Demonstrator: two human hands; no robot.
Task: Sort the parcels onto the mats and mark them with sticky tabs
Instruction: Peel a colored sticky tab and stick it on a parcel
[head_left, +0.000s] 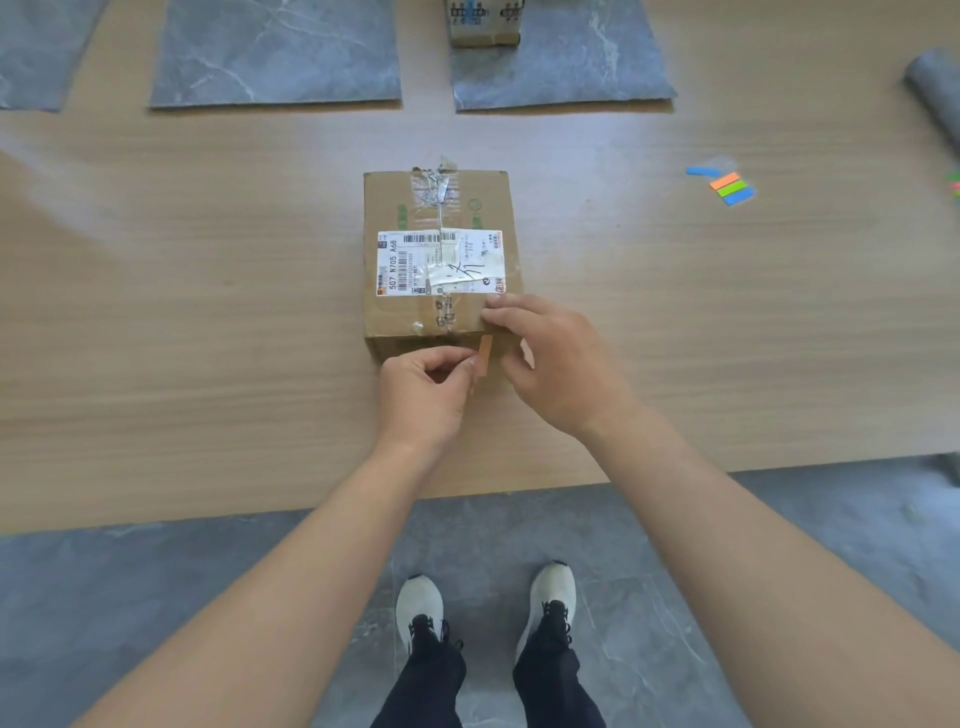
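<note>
Head view: a box (441, 260) sits mid-frame on the table (182, 312). Just below it, the left hand (423, 395) pinches an orange tab (485, 356) at the box's near edge. The right hand (550, 358), fingers loose and holding nothing, rests its fingertips on the box's lower right corner. More tabs (730, 188) lie at right, and mats (275, 52) along the top.
</note>
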